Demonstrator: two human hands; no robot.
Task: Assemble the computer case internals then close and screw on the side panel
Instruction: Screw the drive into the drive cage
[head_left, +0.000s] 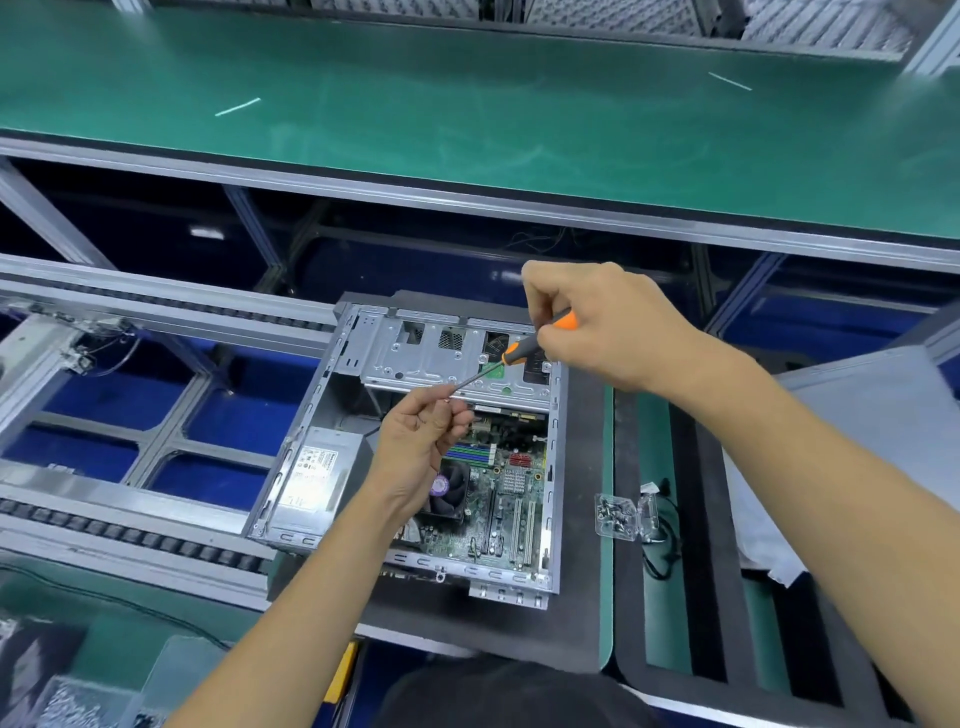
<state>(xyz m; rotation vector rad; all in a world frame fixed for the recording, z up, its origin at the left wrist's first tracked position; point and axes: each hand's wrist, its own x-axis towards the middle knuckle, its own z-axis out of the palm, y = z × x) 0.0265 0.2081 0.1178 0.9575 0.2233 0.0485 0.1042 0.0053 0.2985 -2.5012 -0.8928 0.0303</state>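
An open computer case (553, 519) lies on its side on a dark mat. Inside I see the motherboard (506, 499), the power supply (311, 475) at the left and a metal drive cage (431, 353) at the far end. My right hand (608, 322) grips an orange and black screwdriver (514, 353) above the drive cage. My left hand (421, 441) hovers over the motherboard and pinches a small screw (448, 399) at the screwdriver's tip. The grey side panel (852, 441) lies off to the right.
A clear plastic box of screws (618, 514) sits right of the case beside a black cable (665, 545). Conveyor rails (156, 312) run to the left. A green bench top (467, 104) spans the back. Black foam frames (717, 623) lie at the right.
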